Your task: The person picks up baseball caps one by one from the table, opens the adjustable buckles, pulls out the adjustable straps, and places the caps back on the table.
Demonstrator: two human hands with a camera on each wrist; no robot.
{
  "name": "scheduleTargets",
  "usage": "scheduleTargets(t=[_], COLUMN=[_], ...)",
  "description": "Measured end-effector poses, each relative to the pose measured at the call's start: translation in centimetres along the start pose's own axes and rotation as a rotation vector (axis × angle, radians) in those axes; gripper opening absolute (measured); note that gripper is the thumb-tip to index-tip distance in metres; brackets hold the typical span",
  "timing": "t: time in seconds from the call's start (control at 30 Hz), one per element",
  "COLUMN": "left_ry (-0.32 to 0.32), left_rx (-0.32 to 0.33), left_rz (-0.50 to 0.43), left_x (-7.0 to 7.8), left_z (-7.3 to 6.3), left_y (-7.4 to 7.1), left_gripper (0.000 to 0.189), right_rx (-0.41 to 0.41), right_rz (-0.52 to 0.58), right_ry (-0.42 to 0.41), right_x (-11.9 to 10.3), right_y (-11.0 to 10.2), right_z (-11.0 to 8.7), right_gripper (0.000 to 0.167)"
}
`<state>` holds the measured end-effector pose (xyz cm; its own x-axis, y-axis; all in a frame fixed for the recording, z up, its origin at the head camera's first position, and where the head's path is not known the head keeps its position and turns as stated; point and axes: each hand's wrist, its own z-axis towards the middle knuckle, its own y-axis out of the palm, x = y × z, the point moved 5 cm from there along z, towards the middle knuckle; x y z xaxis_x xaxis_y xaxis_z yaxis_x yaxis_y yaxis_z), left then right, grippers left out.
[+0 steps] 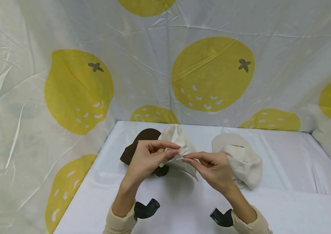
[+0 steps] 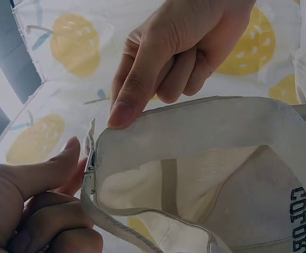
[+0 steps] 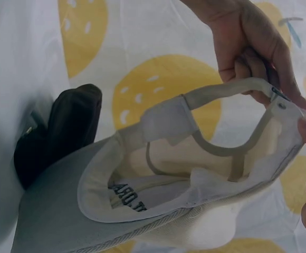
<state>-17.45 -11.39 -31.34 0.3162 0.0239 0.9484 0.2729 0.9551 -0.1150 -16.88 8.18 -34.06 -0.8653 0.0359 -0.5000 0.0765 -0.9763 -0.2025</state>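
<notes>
A cream-white baseball cap [image 1: 177, 134] is held up between both hands, its opening and back strap facing the wearer. My left hand [image 1: 145, 161] pinches at the strap by the small metal buckle [image 2: 91, 171], with the thumb along one side and the other fingers curled. From the other side, my right hand [image 1: 216, 169] pinches the cap's back edge beside that buckle between thumb and index finger. Dark lettering [image 2: 299, 221] shows inside the crown in the left wrist view. The brim [image 3: 74, 195] points down and away from the hands in the right wrist view.
A dark brown cap [image 1: 147, 134] sits on the white-covered table [image 1: 285, 162] behind the left hand, partly hidden. Beyond the right hand lies another cream cap [image 1: 244, 159]. Lemon-print cloth [image 1: 142, 74] hangs behind and at the sides. Both wrists wear black camera mounts [image 1: 147, 209].
</notes>
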Motion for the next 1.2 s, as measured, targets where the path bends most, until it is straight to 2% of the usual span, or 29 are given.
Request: scheduleTargets(t=[0.1, 0.2, 0.3, 0.43, 0.47, 0.6, 0.8, 1.2], left_ry=[-0.014, -0.017, -0.008, -0.007, -0.010, -0.022, -0.014, -0.012], left_rx=[-0.012, -0.023, -0.032, -0.040, -0.043, -0.064, -0.102, -0.099], left_rz=[0.018, 0.035, 0.050, 0.065, 0.066, 0.069, 0.046, 0.054], left_x=[0.2, 0.3, 0.5, 0.6, 0.6, 0.6, 0.5, 0.4], left_z=[-0.2, -0.4, -0.6, -0.6, -0.6, -0.6, -0.7, -0.6], left_y=[0.1, 0.2, 0.4, 0.6, 0.6, 0.8, 1.0, 1.1], left_gripper=[0.016, 0.016, 0.017, 0.018, 0.018, 0.017, 0.014, 0.006], right_rx=[-0.016, -0.041, -0.067, -0.086, -0.089, -0.100, -0.115, -0.125], right_rz=[-0.016, -0.015, 0.006, 0.031, 0.028, 0.019, 0.024, 0.006], right_ry=[-0.020, -0.051, -0.086, -0.118, -0.123, -0.130, -0.138, -0.114], right_x=[-0.1, -0.3, -0.4, -0.6, -0.6, -0.6, -0.6, -0.4], right_y=[0.2, 0.4, 0.7, 1.0, 1.0, 1.2, 1.3, 1.3], right_z=[-0.1, 0.0, 0.0, 0.0, 0.0, 0.0, 0.0, -0.1], right_gripper=[0.011, 0.006, 0.013, 0.005, 0.007, 0.018, 0.017, 0.020])
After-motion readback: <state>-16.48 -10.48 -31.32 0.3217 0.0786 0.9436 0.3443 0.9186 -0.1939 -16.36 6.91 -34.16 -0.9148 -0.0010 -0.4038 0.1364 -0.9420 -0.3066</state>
